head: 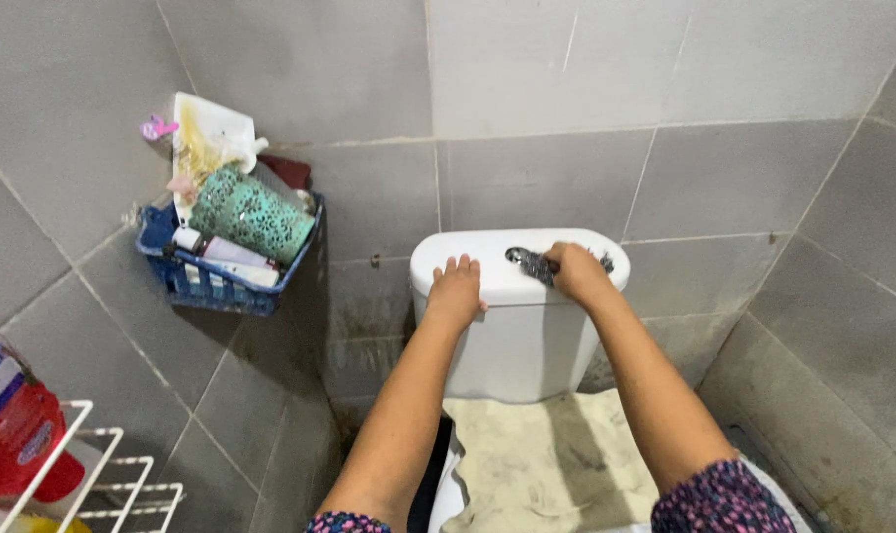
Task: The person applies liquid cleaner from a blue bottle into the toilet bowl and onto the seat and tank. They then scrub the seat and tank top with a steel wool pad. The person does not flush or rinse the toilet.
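Resting flat on the front left part of the white ceramic toilet cistern lid (487, 279), the left hand (455, 291) has its fingers spread open and holds nothing. The right hand (578, 273) lies further right on the same lid, its grip curled over a dark grey scrubbing pad (534, 264) that sits by the flush button; the fingers close on the pad, though how tightly I cannot tell. Below the cistern, a cream fabric cover (546, 464) lies over the toilet seat. On the grey tiled wall (527, 89) to the left hangs a blue plastic basket (206, 281) holding a teal patterned cup (250, 214) and other toiletries. A white wire rack (82, 474) stands at the lower left.
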